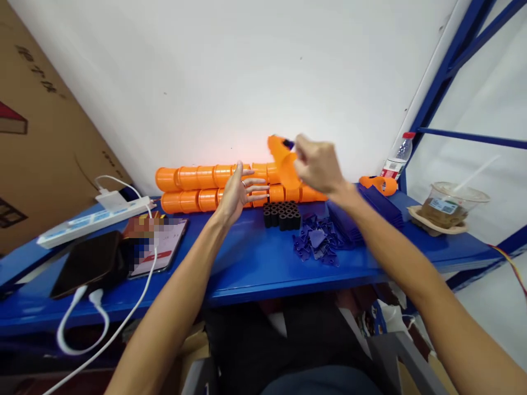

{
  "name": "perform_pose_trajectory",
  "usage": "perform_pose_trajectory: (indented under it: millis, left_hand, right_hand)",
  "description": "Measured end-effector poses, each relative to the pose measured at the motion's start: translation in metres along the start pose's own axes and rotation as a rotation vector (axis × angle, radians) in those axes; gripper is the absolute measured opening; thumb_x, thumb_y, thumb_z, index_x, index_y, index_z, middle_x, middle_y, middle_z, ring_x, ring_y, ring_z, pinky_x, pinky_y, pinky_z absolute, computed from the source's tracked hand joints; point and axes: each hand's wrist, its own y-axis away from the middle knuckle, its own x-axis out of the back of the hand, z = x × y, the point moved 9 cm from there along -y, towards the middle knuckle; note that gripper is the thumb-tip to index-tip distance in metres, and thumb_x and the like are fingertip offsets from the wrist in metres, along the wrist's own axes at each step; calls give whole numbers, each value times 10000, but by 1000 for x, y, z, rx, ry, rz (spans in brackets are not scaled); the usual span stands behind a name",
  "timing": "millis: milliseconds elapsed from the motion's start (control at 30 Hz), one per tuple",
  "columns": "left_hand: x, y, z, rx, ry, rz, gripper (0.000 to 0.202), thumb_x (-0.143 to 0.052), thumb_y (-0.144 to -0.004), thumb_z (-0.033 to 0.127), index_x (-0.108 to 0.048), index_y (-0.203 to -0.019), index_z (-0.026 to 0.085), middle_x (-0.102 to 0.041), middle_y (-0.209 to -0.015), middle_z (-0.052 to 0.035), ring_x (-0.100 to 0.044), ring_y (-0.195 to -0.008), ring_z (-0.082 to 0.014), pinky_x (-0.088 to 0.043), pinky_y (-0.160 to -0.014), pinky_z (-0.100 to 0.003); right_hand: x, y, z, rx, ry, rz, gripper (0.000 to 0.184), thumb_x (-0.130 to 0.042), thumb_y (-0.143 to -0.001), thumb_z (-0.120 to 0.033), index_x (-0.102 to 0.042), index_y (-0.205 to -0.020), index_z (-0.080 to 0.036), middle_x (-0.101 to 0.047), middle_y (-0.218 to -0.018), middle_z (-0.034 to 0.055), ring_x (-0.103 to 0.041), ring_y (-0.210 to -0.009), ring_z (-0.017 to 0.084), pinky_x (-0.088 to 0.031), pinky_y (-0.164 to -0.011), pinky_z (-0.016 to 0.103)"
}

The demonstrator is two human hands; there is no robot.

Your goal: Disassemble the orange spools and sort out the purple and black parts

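Note:
My right hand (319, 164) is closed and raised above the table, gripping an orange plastic piece (284, 164) with a dark blue bit at its top; motion blurs both. My left hand (239, 192) is open with the fingers spread, holding nothing. It is in front of two stacked rows of orange plastic cups (189, 202) lying on their sides along the wall. Between the hands, lower down, stand several short black tubes (282, 215). Small dark blue plastic pieces (318, 240) lie in a loose pile beside a stack of blue sheets (381, 206).
A power strip (96, 219), a black power bank (88, 262) and a phone (164, 247) with white cables lie on the blue table (247, 263) at left. At right are another orange piece (387, 185), a bottle (398, 156) and a drink cup (448, 206) with a straw.

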Motion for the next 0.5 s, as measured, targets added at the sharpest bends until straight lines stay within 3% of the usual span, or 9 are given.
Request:
perform_pose_trajectory:
  millis: [133, 267, 367, 500]
  left_hand:
    - [0, 0, -1, -16, 11, -4, 593, -607, -870, 776, -619, -1032, 205, -727, -843, -100, -760, -810, -255, -608, -677, -350]
    - [7, 1, -4, -59, -36, 64, 454, -713, -861, 629, -658, -998, 200, -730, -808, -71, -750, -751, -234, -576, -640, -308]
    - [9, 0, -4, -84, -40, 80, 339, -724, -881, 516, -680, -947, 186, -733, -771, -55, -708, -642, -192, -534, -577, -273]
    - [-3, 0, -8, -40, -6, -10, 352, -676, -928, 535, -683, -932, 183, -716, -717, -44, -665, -563, -174, -516, -537, -271]
  right_hand:
    - [-35, 17, -88, 202, -34, 60, 375, -462, -957, -147, -611, -1300, -174, -724, -997, 101, -617, -843, 228, -443, -732, 355]
    - [-51, 45, -135, 433, -86, 35, 284, -432, -996, -172, -657, -1170, -169, -721, -985, 103, -627, -821, 217, -439, -692, 345]
    - [-39, 54, -130, 431, -230, 125, 231, -466, -1023, -282, -667, -1079, -183, -700, -907, 69, -618, -798, 198, -450, -704, 332]
    - [-28, 45, -83, 184, -386, 345, 248, -432, -1052, -320, -649, -1055, -198, -664, -837, 29, -594, -762, 172, -466, -738, 321]
